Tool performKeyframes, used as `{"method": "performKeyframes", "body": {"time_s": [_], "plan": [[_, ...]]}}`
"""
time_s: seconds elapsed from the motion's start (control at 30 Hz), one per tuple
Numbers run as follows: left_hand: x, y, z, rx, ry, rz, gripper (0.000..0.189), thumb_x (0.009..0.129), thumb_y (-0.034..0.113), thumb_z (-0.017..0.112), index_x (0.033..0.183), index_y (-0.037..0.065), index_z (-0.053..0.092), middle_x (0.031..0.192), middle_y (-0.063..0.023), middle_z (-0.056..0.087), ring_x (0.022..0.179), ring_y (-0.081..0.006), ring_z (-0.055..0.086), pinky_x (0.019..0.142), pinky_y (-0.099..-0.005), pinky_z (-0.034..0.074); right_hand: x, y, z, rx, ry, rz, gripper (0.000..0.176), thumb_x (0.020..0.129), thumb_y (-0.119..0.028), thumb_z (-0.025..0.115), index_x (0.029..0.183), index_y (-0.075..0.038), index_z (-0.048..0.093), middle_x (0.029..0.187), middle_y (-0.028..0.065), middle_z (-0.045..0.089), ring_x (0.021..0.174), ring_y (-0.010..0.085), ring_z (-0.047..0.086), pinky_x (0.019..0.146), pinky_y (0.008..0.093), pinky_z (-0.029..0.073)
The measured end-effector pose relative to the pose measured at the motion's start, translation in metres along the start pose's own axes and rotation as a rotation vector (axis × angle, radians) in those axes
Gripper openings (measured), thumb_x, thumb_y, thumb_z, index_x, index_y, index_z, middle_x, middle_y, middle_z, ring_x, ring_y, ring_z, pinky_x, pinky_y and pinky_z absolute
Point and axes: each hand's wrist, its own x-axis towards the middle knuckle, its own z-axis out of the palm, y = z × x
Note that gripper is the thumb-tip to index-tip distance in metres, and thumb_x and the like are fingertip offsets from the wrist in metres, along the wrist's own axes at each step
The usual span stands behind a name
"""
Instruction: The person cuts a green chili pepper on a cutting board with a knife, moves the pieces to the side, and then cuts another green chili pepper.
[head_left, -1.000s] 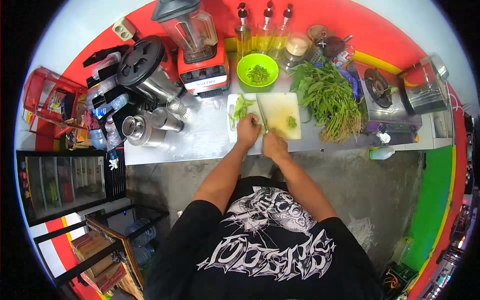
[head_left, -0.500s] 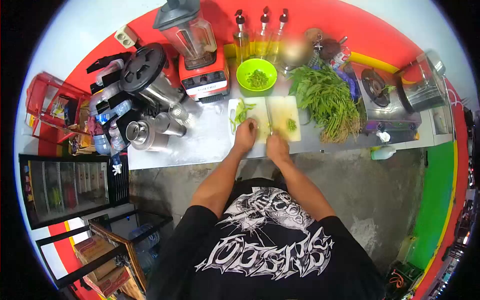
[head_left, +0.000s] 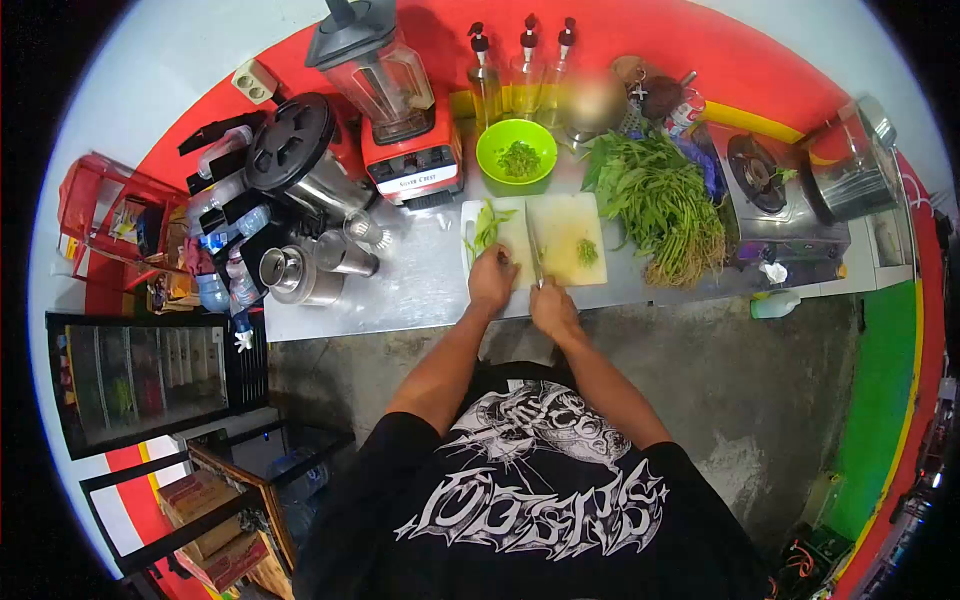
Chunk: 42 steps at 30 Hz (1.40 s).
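On the steel counter lies a white cutting board (head_left: 567, 215). My right hand (head_left: 553, 307) is wrapped round the handle of a knife (head_left: 535, 248), whose blade points away from me over the board. My left hand (head_left: 492, 278) rests at the board's left part with its fingers curled together; what is under the fingertips is too small to tell. Green stalks (head_left: 487, 226) lie just beyond my left hand. A small heap of chopped greens (head_left: 587, 251) sits on the board's right side. Behind the board stands a green bowl (head_left: 516, 181) with chopped greens inside.
A large leafy bunch (head_left: 665, 200) lies right of the board, beside a stove (head_left: 757, 172). On the left are a red blender (head_left: 412, 170), a steel pot (head_left: 325, 183) and metal cups (head_left: 345, 254). Pump bottles (head_left: 526, 85) stand at the back wall.
The whole view has shifted slightly. The knife blade has tilted a little to the left at its tip, and both hands remain at the board.
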Motion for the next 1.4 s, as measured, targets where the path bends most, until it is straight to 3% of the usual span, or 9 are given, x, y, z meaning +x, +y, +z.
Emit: {"method": "performKeyframes", "body": {"time_s": [0.2,0.4,0.67,0.73,0.77,0.93,1.2,1.27,1.4], "plan": [[0.001,-0.011,0.005,0.080,0.046,0.034,0.028,0.078,0.008,0.080,0.098,0.005,0.062,0.089,-0.0130,0.069,0.082,-0.0340,0.068,0.077,-0.0434,0.053,-0.006,-0.004,0.003,-0.015,-0.057,-0.059,0.043,0.100,-0.031,0.054,0.118,0.008,0.054,0.105,0.0369,0.066,0.098,0.0530,0.065,0.089,0.0579,0.052],[-0.001,-0.012,-0.009,-0.248,0.005,-0.058,0.024,0.078,-0.003,0.070,0.101,0.002,0.063,0.088,-0.0085,0.068,0.080,-0.0202,0.067,0.075,-0.0325,0.054,0.000,0.002,0.015,0.055,-0.058,-0.151,0.040,0.099,-0.029,0.056,0.115,0.008,0.055,0.101,0.0368,0.067,0.096,0.0543,0.065,0.088,0.0589,0.051],[-0.010,-0.030,-0.043,-0.154,0.210,-0.018,0.019,0.080,-0.002,0.070,0.096,0.001,0.063,0.080,-0.0063,0.065,0.077,-0.0146,0.064,0.072,-0.0295,0.052,-0.010,-0.009,0.014,0.006,0.001,0.014,0.043,0.102,-0.032,0.051,0.118,0.007,0.054,0.106,0.0373,0.066,0.101,0.0534,0.065,0.090,0.0580,0.052],[-0.011,-0.040,-0.047,-0.103,0.146,-0.104,0.020,0.078,0.000,0.074,0.095,0.001,0.064,0.082,-0.0074,0.067,0.077,-0.0167,0.066,0.074,-0.0308,0.053,-0.014,-0.009,0.001,0.034,-0.037,0.019,0.044,0.103,-0.033,0.050,0.121,0.008,0.052,0.108,0.0374,0.065,0.103,0.0535,0.065,0.091,0.0575,0.052],[-0.015,-0.045,-0.047,-0.124,0.146,-0.115,0.025,0.072,0.006,0.077,0.095,0.000,0.067,0.085,-0.0147,0.070,0.081,-0.0274,0.069,0.078,-0.0380,0.055,-0.010,-0.007,0.000,0.044,0.013,0.068,0.044,0.103,-0.032,0.050,0.122,0.008,0.052,0.110,0.0367,0.065,0.102,0.0534,0.065,0.091,0.0573,0.052],[-0.018,-0.046,-0.055,0.018,0.086,-0.080,0.026,0.074,0.009,0.080,0.094,-0.001,0.067,0.092,-0.0174,0.070,0.087,-0.0315,0.069,0.082,-0.0405,0.054,0.008,0.011,0.013,0.110,0.079,-0.105,0.045,0.103,-0.034,0.050,0.123,0.007,0.055,0.114,0.0338,0.065,0.103,0.0514,0.064,0.092,0.0571,0.051],[-0.007,-0.048,-0.053,0.011,0.141,-0.151,0.023,0.080,0.013,0.077,0.098,0.002,0.068,0.096,-0.0180,0.067,0.090,-0.0336,0.066,0.082,-0.0433,0.053,-0.005,0.018,-0.011,0.023,0.036,0.045,0.048,0.102,-0.037,0.049,0.119,0.007,0.058,0.107,0.0358,0.067,0.104,0.0528,0.064,0.094,0.0564,0.050],[-0.004,-0.051,-0.049,0.160,0.200,-0.058,0.024,0.080,0.012,0.078,0.101,0.003,0.070,0.088,-0.0140,0.068,0.075,-0.0304,0.067,0.074,-0.0408,0.054,-0.001,0.023,-0.019,-0.009,0.039,0.051,0.047,0.102,-0.036,0.048,0.119,0.006,0.058,0.108,0.0356,0.067,0.105,0.0531,0.063,0.094,0.0562,0.049],[0.003,-0.046,-0.052,0.178,0.094,-0.153,0.017,0.085,0.017,0.071,0.093,0.002,0.073,0.095,-0.0220,0.068,0.089,-0.0383,0.067,0.083,-0.0461,0.055,0.002,0.033,-0.028,0.057,0.093,0.113,0.047,0.102,-0.036,0.048,0.117,0.007,0.060,0.109,0.0363,0.066,0.107,0.0526,0.063,0.093,0.0557,0.049]]}}
